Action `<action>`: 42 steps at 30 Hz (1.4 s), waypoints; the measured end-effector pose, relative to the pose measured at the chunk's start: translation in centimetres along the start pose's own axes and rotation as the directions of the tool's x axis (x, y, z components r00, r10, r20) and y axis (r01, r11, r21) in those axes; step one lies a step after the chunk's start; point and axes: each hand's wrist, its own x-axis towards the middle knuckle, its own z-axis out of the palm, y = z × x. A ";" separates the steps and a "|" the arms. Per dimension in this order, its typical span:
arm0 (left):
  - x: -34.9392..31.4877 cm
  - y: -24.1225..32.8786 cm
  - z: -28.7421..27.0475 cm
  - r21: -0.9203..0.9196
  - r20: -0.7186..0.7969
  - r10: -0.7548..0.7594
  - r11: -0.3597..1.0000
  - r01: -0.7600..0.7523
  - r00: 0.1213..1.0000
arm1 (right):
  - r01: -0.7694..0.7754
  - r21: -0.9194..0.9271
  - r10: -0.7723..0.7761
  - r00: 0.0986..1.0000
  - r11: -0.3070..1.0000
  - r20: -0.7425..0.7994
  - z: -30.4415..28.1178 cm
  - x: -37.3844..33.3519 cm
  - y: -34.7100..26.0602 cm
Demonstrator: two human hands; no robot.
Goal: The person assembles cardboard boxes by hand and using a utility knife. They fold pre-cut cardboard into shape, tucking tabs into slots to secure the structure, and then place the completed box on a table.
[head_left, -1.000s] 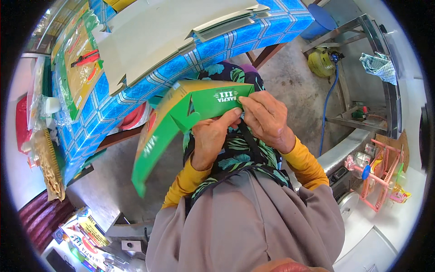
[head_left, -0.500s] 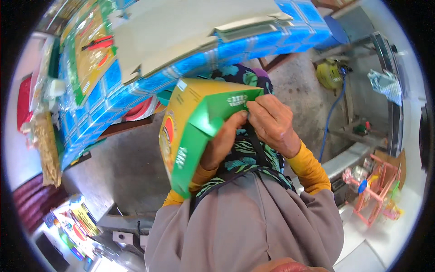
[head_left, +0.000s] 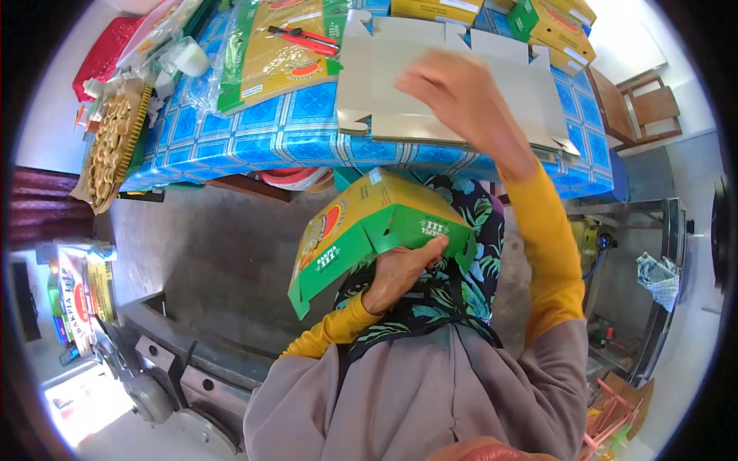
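Observation:
A yellow and green cardboard box (head_left: 361, 211), partly folded up, rests tilted over my lap below the table edge. My left hand (head_left: 400, 275) is closed on its green near side, thumb pressed along the flap. Above the table, my right hand (head_left: 461, 96) is raised over flat grey-white cardboard blanks (head_left: 415, 115) with notched edges. Motion smears its fingers, so their grip does not show. A red and black cutter (head_left: 304, 38) lies on a plastic-wrapped stack of printed yellow and green box sheets (head_left: 280, 65), left of the blanks.
A blue checked cloth covers the table (head_left: 223, 146). Folded yellow boxes (head_left: 550, 34) stand at its far right. A tray of small round pastries (head_left: 115, 146) is at the left end. A wooden chair (head_left: 649, 107) stands right, beyond a glass-sided case (head_left: 638, 284).
My right hand has let go of the box flap and moved up over the cardboard blanks. My left hand keeps the box. The view has shifted, showing more of the table.

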 end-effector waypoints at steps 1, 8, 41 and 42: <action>0.1 0.0 0.3 0.034 -0.014 0.000 0.999 0.001 1.000 | 0.095 -0.050 -0.096 0.995 0.994 -0.022 1.8 2.7 1.6; 1.2 0.8 -0.6 -0.104 -0.021 0.108 0.989 -0.109 0.994 | 0.128 -0.221 -0.087 0.978 0.967 0.187 15.3 14.9 8.5; 2.8 0.7 1.1 -0.146 0.203 -0.267 0.943 0.299 0.942 | -0.817 0.040 0.773 0.559 0.575 0.300 -10.3 -24.2 -6.4; 2.8 0.5 1.1 -0.130 0.211 -0.259 0.948 0.289 0.943 | -0.696 0.074 0.672 0.711 0.714 0.208 -9.7 -24.7 -6.5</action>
